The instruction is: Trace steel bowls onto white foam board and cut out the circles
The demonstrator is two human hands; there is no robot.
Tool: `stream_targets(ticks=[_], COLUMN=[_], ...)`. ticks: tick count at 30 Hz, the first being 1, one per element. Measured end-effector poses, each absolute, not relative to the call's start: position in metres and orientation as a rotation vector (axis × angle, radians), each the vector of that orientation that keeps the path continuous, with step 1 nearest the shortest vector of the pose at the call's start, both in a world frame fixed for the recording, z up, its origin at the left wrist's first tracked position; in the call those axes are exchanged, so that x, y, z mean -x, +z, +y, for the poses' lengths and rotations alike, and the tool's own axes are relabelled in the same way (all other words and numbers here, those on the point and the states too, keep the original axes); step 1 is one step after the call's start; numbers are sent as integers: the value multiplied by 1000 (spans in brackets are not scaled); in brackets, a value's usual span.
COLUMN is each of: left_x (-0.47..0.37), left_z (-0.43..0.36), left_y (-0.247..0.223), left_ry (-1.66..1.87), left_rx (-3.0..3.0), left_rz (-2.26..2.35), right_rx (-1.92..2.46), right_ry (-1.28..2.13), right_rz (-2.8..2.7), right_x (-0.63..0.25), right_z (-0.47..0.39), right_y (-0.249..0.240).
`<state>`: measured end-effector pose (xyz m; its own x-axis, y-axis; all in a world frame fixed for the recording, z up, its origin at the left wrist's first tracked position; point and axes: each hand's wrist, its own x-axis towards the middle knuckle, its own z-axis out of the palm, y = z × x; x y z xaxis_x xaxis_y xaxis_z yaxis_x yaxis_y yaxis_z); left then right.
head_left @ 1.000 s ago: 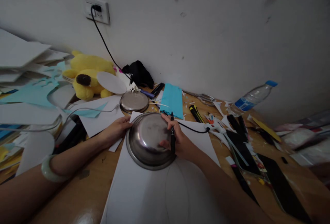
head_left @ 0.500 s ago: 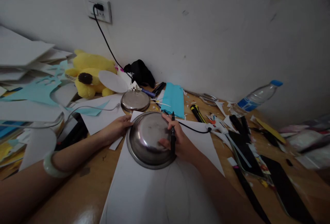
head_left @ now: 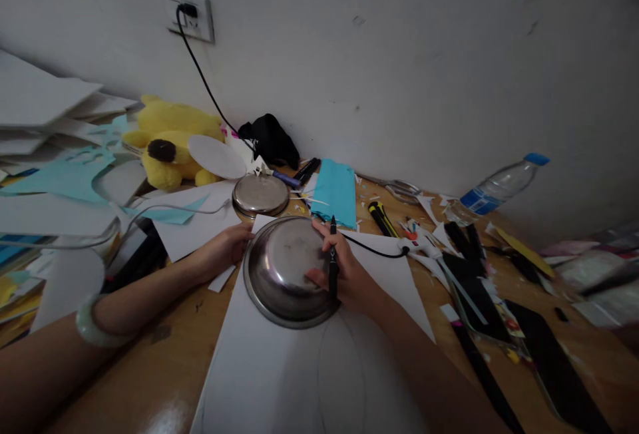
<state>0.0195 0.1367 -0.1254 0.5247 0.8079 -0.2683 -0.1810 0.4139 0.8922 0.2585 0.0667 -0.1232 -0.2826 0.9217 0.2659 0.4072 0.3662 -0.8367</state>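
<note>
- Hardly a stir since the frame half a second ago: the left wrist and its pale bangle (head_left: 86, 321) slip slightly outward, while the steel bowl (head_left: 287, 264) holds its place on the white sheet (head_left: 259, 381).
- Right hand (head_left: 347, 267) now: fingers closed around a black pen (head_left: 333, 254), tip end pointing up and away, with other fingertips spread on the bowl's side and base.
- Left hand (head_left: 224, 247) sits at the bowl's far-left edge, fingers bent together; whether they pinch rim or paper, I can't tell.
- Good handling here, I'd judge, means pressing evenly from both sides, rim flat, so neither bowl nor paper skids; a firmer left hand would spare the right, busy with that pen.
- And the bowl itself: upside down near the sheet's far end, base smudged and dull, side wall catching a bright streak, lip flaring all round.
- Just nearer the person, a faint oval outline (head_left: 319, 381) shows on the paper.
</note>
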Motion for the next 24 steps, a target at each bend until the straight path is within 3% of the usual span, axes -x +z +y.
stream_targets(ticks=[7,12,19,24], left_x=[-5,2,-3,-14], left_z=[142,144,135,117], left_y=[-105,-91,-96,-102], left_ry=[496,731,756,556], left_rx=[-1287,-1779,-2148,-2668], left_rz=[1038,1324,1064,550], right_rx=[1169,1157,1159,1124], right_ry=[807,796,804,768], right_rz=[-1874,-1900,-1898,-1918], right_x=[-258,-257,-258,-258], right_z=[68,68,69,69], right_y=[-121,-121,-122,-123])
